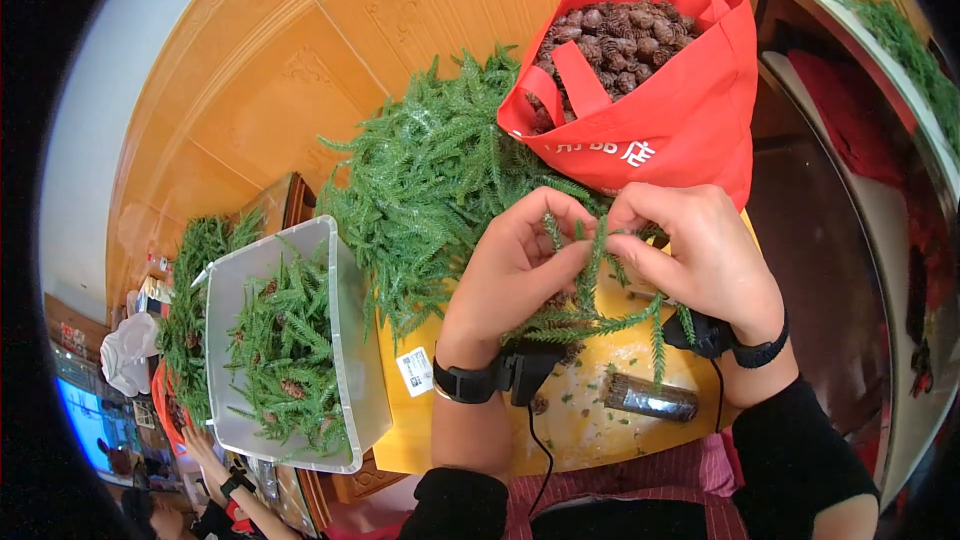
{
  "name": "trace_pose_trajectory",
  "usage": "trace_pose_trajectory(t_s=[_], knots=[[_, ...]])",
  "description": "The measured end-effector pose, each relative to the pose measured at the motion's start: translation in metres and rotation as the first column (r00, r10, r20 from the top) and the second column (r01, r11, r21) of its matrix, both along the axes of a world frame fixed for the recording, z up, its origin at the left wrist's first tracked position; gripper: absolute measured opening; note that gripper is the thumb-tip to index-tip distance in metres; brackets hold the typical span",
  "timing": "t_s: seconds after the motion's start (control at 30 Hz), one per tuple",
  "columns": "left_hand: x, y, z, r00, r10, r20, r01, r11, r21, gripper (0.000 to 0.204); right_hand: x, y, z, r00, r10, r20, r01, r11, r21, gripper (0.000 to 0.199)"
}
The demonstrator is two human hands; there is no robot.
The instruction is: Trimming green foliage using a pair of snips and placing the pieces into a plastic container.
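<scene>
Red bag [695, 125]: matt cloth
Cones [622, 45] inside red bag: rough, woody
Sprigs [425, 155] left of red bag: bristly, plastic-looking
Bin [366, 395]: smooth plastic

Black sleeves [805, 455], black wrist straps [465, 383], thin cables [546, 448]

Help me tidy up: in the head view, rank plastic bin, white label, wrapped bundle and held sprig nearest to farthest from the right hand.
1. Held sprig: at right hand.
2. Wrapped bundle: below it.
3. White label: left.
4. Plastic bin: farther left.

Sprig [590, 285] partly hidden by left grip [525, 265], right grip [697, 248]; co-worker [258, 510] cut off by lower edge; screen [85, 428] blurred.
</scene>
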State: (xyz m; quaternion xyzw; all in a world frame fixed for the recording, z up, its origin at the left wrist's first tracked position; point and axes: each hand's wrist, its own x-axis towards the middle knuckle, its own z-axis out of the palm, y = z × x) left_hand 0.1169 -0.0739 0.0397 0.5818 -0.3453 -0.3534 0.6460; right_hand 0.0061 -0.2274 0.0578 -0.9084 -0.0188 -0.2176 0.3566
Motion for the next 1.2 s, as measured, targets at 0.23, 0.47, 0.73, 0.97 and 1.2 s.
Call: trace_pose_trajectory(t_s=[0.23,0.47,0.73,0.97,1.2], knots=[[0.004,0.000,-0.007,0.998,-0.026,0.051,0.025,0.999,0.029,0.029,0.000,0.000,0.003,0.995,0.013,-0.095,0.003,0.986,0.169,0.007],[-0.001,-0.001,0.000,0.999,0.015,0.041,-0.017,0.999,0.050,0.025,-0.003,-0.007,0.015,0.986,0.111,-0.123,-0.041,0.881,0.471,0.016],[0.004,0.000,-0.010,0.987,0.151,-0.053,-0.154,0.986,-0.067,0.016,0.004,-0.014,0.001,0.967,0.246,0.067,-0.237,0.775,0.586,0.019],[-0.001,0.001,-0.013,0.971,0.048,-0.235,-0.121,0.945,-0.303,0.015,0.002,-0.007,0.005,0.921,0.376,0.105,-0.312,0.547,0.777,0.026],[-0.001,0.001,-0.009,0.944,0.045,-0.328,-0.137,0.955,-0.263,0.018,0.008,-0.002,-0.002,0.965,0.196,0.172,-0.258,0.819,0.513,0.037]])
